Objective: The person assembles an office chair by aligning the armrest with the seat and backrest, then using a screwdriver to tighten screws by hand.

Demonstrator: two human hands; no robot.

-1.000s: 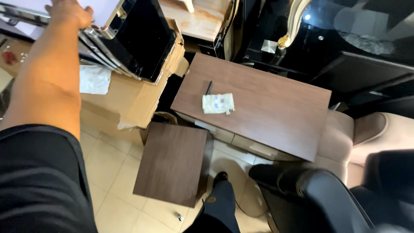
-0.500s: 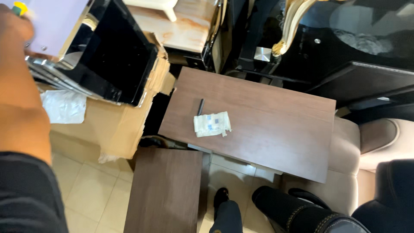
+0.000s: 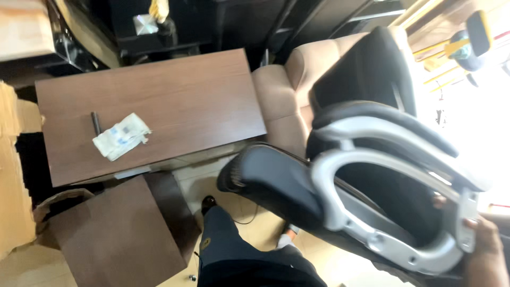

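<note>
Head view: right hand [image 3: 483, 255] at bottom right edge, grasping grey armrest frame [image 3: 372, 212] of black office chair [image 3: 329, 175]. Chair tipped, long axis running from hand up-left toward brown table [image 3: 159, 101]. Left hand out of view; state unknown.

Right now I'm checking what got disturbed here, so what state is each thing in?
Office chair: tipped on its side, off the floor.
Right hand: gripping the chair's grey frame.
Left hand: out of view.
Brown table: level.
White packet: crumpled, lying flat on the table.
Dark pen: lying beside the packet.
</note>
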